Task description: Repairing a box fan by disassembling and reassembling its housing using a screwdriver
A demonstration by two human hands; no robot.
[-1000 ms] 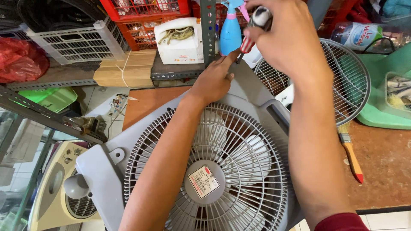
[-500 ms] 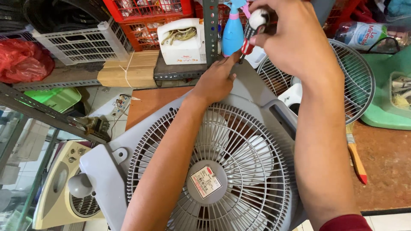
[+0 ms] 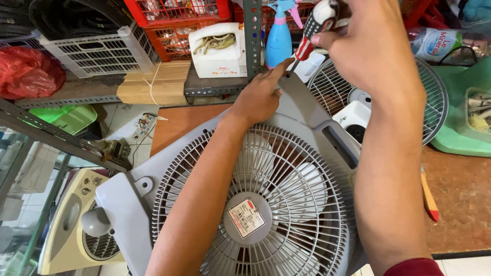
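Grey plastic box fan with a round slatted front grille (image 3: pixel 266 204) lies tilted on the brown worktop (image 3: pixel 460 194), directly beneath both forearms, its far upper corner under the hands. Left hand (image 3: pixel 261 94) rests palm-down on that far corner of the fan housing, fingers loosely spread, index finger extended toward the tool tip; it grips nothing and only presses on the housing. Right hand (image 3: pixel 368 46) is closed tight around the handle of a screwdriver with a red, black and white grip (image 3: pixel 314 28), held above and to the right of the left hand. The shaft slants down and to the left, and its tip meets the fan housing just beside the left index fingertip. Whether a screw sits under the tip cannot be told. Behind the right hand lies a loose round white wire fan guard (image 3: pixel 434 97), partly covered by the wrist. Beyond the left hand stand a blue spray bottle with a pink trigger (image 3: pixel 279 36) and a white rectangular plastic box (image 3: pixel 217 51). Right of the right forearm, an orange-handled tool (image 3: pixel 429 197) lies flat on the worktop. Left of the left forearm, below the worktop edge, sits a cream-coloured fan casing (image 3: pixel 71 225).
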